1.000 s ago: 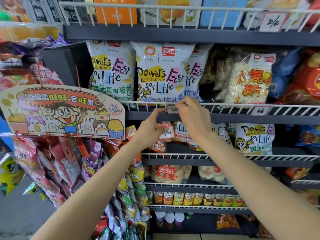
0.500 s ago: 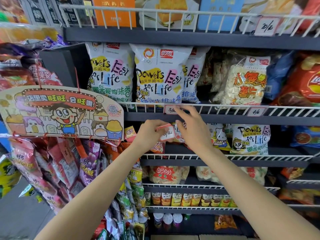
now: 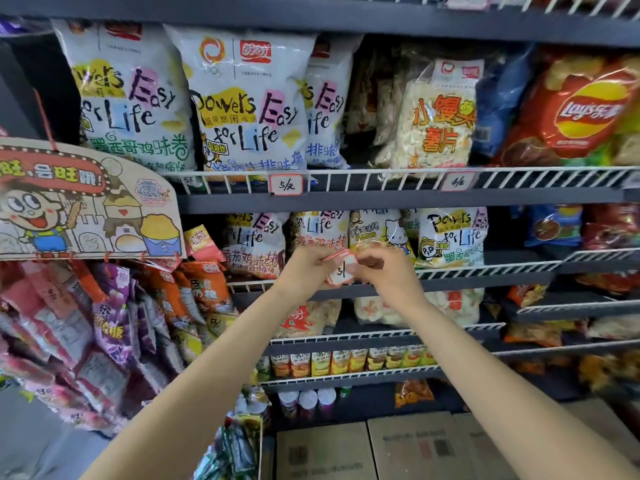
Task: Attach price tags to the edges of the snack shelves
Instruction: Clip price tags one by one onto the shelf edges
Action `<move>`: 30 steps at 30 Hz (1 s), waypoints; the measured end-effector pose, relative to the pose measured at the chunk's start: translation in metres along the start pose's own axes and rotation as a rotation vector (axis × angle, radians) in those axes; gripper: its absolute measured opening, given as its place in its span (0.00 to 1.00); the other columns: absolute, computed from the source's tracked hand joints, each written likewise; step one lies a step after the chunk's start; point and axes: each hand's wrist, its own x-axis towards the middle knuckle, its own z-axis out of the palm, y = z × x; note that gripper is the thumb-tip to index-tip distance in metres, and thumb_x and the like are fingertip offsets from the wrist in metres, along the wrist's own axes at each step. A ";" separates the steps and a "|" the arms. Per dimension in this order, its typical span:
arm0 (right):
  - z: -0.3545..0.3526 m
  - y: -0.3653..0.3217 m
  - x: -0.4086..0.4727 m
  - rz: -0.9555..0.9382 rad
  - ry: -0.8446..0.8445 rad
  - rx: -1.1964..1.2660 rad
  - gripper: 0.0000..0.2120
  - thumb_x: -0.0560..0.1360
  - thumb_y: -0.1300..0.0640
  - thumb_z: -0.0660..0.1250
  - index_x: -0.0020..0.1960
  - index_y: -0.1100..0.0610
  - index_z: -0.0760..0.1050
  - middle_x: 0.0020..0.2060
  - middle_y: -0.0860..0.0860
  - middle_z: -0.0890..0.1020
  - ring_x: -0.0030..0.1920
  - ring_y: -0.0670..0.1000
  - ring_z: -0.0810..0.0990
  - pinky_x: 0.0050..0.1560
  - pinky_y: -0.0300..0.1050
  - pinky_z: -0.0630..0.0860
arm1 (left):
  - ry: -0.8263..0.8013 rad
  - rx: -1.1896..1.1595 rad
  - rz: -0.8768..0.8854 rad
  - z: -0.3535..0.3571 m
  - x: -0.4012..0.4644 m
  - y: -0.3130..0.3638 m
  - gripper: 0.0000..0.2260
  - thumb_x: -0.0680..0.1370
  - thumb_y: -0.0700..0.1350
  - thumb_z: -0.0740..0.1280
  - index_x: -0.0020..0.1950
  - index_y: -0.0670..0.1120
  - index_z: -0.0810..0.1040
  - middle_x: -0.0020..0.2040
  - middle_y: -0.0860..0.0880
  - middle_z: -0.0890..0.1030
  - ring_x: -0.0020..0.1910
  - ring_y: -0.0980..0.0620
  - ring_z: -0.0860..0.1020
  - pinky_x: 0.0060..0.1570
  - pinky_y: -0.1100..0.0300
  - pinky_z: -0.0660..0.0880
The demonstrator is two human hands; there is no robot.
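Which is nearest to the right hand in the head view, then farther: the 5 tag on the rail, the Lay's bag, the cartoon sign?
From the right hand:
1. 5 tag, clipped on the rail above, slightly left.
2. Lay's bag, upper shelf, far right.
3. cartoon sign, far left, hanging over the packets.

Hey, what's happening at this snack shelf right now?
A person is putting price tags on wire shelf edges. The left hand holds a small stack of red-bordered white tags, and the right hand pinches one from it. A handwritten tag marked 5 already hangs on the white wire rail above, with another tag farther right.
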 end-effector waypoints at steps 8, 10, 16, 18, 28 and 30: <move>-0.041 0.052 0.004 0.110 0.016 -0.002 0.09 0.68 0.56 0.74 0.46 0.59 0.83 0.39 0.49 0.84 0.39 0.46 0.80 0.46 0.39 0.73 | -0.015 -0.108 -0.126 0.057 0.022 -0.011 0.10 0.79 0.37 0.63 0.55 0.34 0.79 0.43 0.46 0.80 0.41 0.53 0.80 0.42 0.63 0.81; -0.050 0.064 0.007 0.114 -0.004 0.000 0.08 0.67 0.57 0.75 0.45 0.58 0.83 0.36 0.48 0.83 0.36 0.45 0.79 0.41 0.35 0.73 | -0.021 -0.140 -0.159 0.068 0.026 -0.014 0.09 0.78 0.37 0.64 0.56 0.36 0.80 0.39 0.48 0.81 0.37 0.59 0.81 0.39 0.65 0.81; -0.066 0.096 0.018 0.097 -0.099 0.002 0.07 0.66 0.63 0.76 0.44 0.60 0.83 0.32 0.45 0.80 0.29 0.34 0.77 0.34 0.28 0.74 | 0.041 -0.120 -0.235 0.094 0.035 -0.027 0.08 0.77 0.39 0.67 0.49 0.50 0.82 0.42 0.47 0.85 0.43 0.51 0.84 0.46 0.54 0.81; -0.069 0.105 0.022 0.099 -0.144 0.011 0.08 0.67 0.64 0.74 0.46 0.60 0.82 0.36 0.48 0.81 0.32 0.35 0.78 0.34 0.29 0.76 | 0.062 -0.128 -0.254 0.100 0.037 -0.030 0.08 0.77 0.39 0.66 0.53 0.46 0.81 0.46 0.45 0.84 0.42 0.55 0.83 0.46 0.58 0.81; -0.079 0.149 0.047 0.116 -0.102 0.017 0.07 0.76 0.67 0.64 0.45 0.56 0.69 0.42 0.55 0.81 0.32 0.45 0.80 0.27 0.30 0.72 | 0.198 0.266 -0.326 0.126 0.055 -0.054 0.16 0.78 0.44 0.65 0.65 0.45 0.75 0.56 0.44 0.82 0.49 0.43 0.82 0.52 0.50 0.79; -0.077 0.151 0.051 0.074 -0.102 -0.032 0.08 0.76 0.67 0.62 0.52 0.57 0.70 0.43 0.54 0.81 0.34 0.45 0.81 0.30 0.34 0.77 | 0.178 0.313 -0.328 0.134 0.059 -0.053 0.16 0.79 0.44 0.64 0.65 0.43 0.74 0.57 0.43 0.81 0.51 0.43 0.81 0.51 0.51 0.78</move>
